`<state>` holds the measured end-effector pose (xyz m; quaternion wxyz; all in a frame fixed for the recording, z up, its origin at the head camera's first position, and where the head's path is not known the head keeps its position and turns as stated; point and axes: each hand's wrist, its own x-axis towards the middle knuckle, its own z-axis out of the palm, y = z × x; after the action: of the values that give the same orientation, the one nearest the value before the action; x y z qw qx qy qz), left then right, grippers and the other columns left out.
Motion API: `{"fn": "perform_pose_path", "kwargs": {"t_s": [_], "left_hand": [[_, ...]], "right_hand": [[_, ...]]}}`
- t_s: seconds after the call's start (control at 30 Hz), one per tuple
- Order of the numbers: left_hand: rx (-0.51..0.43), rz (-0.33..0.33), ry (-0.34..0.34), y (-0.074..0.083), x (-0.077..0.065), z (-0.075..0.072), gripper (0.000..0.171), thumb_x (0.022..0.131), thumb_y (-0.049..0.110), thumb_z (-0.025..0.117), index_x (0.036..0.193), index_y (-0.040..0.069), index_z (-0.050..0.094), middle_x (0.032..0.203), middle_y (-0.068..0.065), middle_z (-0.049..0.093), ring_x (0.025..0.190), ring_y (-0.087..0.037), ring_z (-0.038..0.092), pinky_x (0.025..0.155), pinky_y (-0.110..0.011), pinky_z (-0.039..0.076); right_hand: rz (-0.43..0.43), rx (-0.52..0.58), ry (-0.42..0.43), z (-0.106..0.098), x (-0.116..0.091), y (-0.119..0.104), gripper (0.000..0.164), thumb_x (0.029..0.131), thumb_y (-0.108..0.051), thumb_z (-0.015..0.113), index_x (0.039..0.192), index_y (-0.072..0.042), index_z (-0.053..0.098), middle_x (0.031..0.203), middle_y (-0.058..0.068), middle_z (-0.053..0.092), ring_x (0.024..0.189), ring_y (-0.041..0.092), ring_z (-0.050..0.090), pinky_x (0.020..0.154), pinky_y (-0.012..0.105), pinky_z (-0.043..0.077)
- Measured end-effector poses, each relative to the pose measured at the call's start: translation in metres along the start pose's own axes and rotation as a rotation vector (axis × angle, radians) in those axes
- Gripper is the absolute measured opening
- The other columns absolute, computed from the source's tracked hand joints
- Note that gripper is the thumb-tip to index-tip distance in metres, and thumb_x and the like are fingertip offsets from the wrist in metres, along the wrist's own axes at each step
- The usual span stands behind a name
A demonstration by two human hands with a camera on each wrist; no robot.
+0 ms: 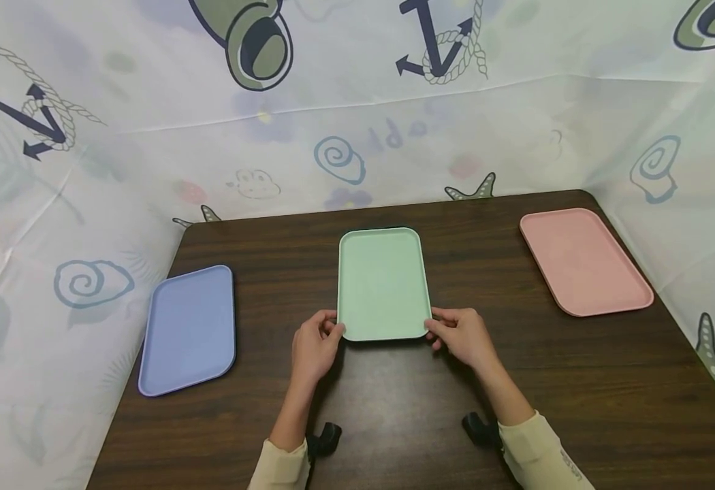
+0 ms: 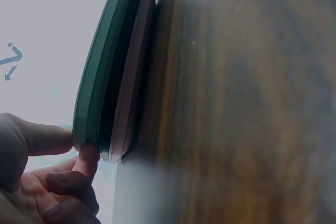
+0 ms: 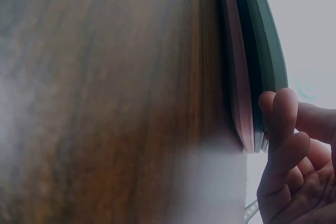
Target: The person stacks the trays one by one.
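Leftmost, a white cloth (image 1: 8,224) printed with anchors and shells hangs beside the dark wooden table (image 1: 394,415) and runs on behind it. Near the table's left edge lies the blue tray (image 1: 188,331), slightly askew and well apart from the hands. Next comes the left hand (image 1: 314,350), its sleeve (image 1: 280,468) pale and a black wrist mount (image 1: 325,439) beside it; thumb and finger are closed in a pinch on the near left corner of the green tray (image 1: 384,284). That tray is at the middle of the table, topmost in a stack: under it the left wrist view shows a dark tray (image 2: 116,85), then a lower pink tray (image 2: 129,93). Whether the green one touches the dark one all along, I cannot tell. At the near right corner, the right hand (image 1: 464,337) pinches the green tray likewise, thumb above and fingertips at the edge. Farther right, near the table's right edge, lies another pink tray (image 1: 585,263), tilted slightly and well apart from the stack.
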<state>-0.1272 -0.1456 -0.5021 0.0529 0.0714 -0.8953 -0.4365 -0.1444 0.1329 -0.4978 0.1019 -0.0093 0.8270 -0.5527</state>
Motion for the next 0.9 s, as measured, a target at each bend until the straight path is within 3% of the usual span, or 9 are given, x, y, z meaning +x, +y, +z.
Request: {"fn": "perform_pose_path", "kwargs": {"t_s": [0.9], "left_hand": [[0.048, 0.007, 0.017, 0.001, 0.012, 0.002, 0.022, 0.089, 0.021, 0.069, 0.108, 0.012, 0.073, 0.073, 0.005, 0.061, 0.052, -0.014, 0.047, 0.055, -0.032, 0.039]], "right_hand": [[-0.005, -0.019, 0.022, 0.001, 0.010, -0.003, 0.039, 0.092, -0.014, 0.070, 0.124, 0.006, 0.064, 0.075, 0.010, 0.072, 0.056, 0.020, 0.067, 0.047, 0.024, 0.038]]}}
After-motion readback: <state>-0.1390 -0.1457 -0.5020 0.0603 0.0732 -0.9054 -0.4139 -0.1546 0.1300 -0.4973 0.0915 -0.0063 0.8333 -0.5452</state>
